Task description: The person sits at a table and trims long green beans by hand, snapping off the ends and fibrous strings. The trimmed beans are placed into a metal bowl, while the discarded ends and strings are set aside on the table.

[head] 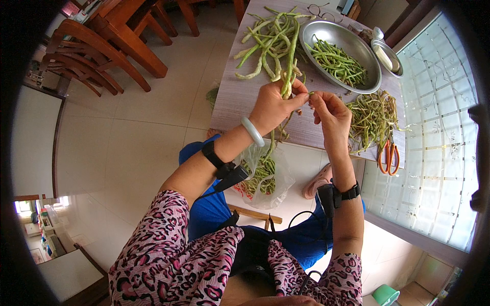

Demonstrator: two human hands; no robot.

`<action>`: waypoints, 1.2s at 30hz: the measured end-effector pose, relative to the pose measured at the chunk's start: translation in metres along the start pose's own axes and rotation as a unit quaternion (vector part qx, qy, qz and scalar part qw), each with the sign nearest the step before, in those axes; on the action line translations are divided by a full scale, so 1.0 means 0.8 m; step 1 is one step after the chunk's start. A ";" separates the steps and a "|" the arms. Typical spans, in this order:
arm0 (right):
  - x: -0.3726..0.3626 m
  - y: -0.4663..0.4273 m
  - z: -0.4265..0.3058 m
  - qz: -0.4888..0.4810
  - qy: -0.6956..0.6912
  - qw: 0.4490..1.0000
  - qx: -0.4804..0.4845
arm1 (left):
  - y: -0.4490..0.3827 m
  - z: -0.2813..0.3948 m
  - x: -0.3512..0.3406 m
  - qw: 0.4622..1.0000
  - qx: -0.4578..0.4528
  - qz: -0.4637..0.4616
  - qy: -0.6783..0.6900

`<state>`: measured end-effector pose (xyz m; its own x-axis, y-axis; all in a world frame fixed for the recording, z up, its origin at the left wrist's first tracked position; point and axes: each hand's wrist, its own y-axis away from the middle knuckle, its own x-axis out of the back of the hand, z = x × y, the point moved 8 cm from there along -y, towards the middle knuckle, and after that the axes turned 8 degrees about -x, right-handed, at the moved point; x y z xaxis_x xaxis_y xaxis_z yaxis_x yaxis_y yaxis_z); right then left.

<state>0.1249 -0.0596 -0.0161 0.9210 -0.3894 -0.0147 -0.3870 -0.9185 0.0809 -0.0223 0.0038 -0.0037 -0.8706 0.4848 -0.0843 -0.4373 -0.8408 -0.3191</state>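
Observation:
My left hand (273, 105) is closed around a few long green beans (293, 49), whose ends trail below the wrist. The fingertips of my right hand (330, 114) meet those of the left at a small green bean tip (312, 93), which they pinch. Just beyond, a loose pile of long pale and green beans (268, 34) lies on the table (237, 95). Short bean pieces (337, 63) fill part of a steel bowl (369, 38) to the right. Thin, browned bean scraps (373, 118) are heaped beside my right hand.
Orange-handled scissors (388, 157) lie at the table's right corner, blades under the scraps. Eyeglasses (323, 13) and a small metal dish (400, 69) with pale pieces stand at the back. Below the table edge, an open plastic bag (283, 183) holds more beans between my knees. Wooden chairs (95, 53) stand left.

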 end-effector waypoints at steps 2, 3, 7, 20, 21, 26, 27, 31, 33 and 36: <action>-0.001 -0.002 0.003 -0.002 -0.003 1.000 0.003 | 0.001 0.003 -0.001 1.000 -0.015 0.004 -0.002; -0.001 -0.003 0.003 -0.003 -0.003 1.000 0.004 | 0.001 0.001 0.000 1.000 -0.015 0.005 0.002; -0.007 0.001 0.001 -0.001 -0.006 1.000 0.015 | 0.004 -0.013 0.002 0.999 0.044 0.008 0.016; -0.020 0.002 -0.003 -0.029 0.006 0.999 0.025 | 0.008 -0.040 0.003 0.975 0.150 0.009 0.162; -0.020 0.001 -0.002 -0.029 0.005 0.999 0.023 | 0.008 -0.040 0.003 0.980 0.140 0.010 0.142; -0.022 0.006 -0.013 -0.015 0.080 0.995 0.063 | 0.010 -0.035 0.004 0.987 0.135 0.009 0.091; -0.023 0.009 -0.019 -0.003 0.113 0.990 0.083 | 0.009 -0.035 0.003 0.988 0.132 0.000 0.076; -0.007 -0.005 0.004 -0.017 -0.084 0.996 0.012 | 0.010 -0.031 -0.005 0.989 0.107 -0.030 0.099; 0.013 -0.017 0.004 0.007 -0.111 0.994 0.011 | 0.009 -0.031 -0.008 0.985 0.111 -0.037 0.127; 0.043 -0.035 -0.019 0.065 -0.030 0.992 0.108 | 0.009 -0.036 -0.006 0.973 0.139 -0.014 0.186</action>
<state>0.1680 -0.0462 -0.0035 0.8607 -0.5031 -0.0780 -0.5091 -0.8510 -0.1291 -0.0148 0.0023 -0.0328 -0.7384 0.5185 -0.4313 -0.5489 -0.8336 -0.0624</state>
